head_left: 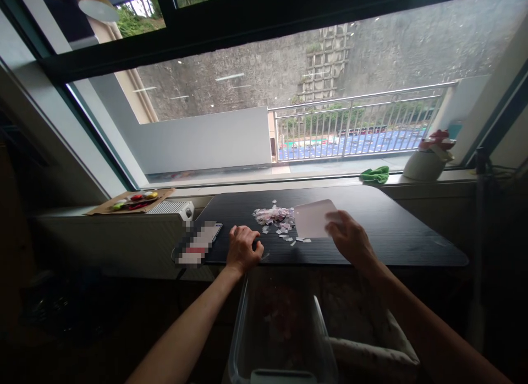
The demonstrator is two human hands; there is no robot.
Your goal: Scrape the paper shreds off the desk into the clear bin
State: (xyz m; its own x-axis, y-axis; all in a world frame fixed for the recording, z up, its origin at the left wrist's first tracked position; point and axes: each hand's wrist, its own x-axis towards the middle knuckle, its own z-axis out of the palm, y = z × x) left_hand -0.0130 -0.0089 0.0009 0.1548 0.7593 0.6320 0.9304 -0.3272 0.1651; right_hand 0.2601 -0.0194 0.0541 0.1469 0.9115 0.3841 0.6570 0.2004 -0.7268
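The right hand (350, 235) was clamped on a pale flat card (311, 219) beside the paper scraps (274, 215) at mid-frame, above the bench (396, 224). Left of centre, the left hand (244, 249) curled, around what I couldn't tell, near a phone-like device (200, 245) blurred past reading.

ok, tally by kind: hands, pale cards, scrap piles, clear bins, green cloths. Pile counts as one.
Hands (left hand, right hand): 2
Pale card: 1
Scrap pile: 1
Clear bin: 1
Green cloth: 1
Total: 6
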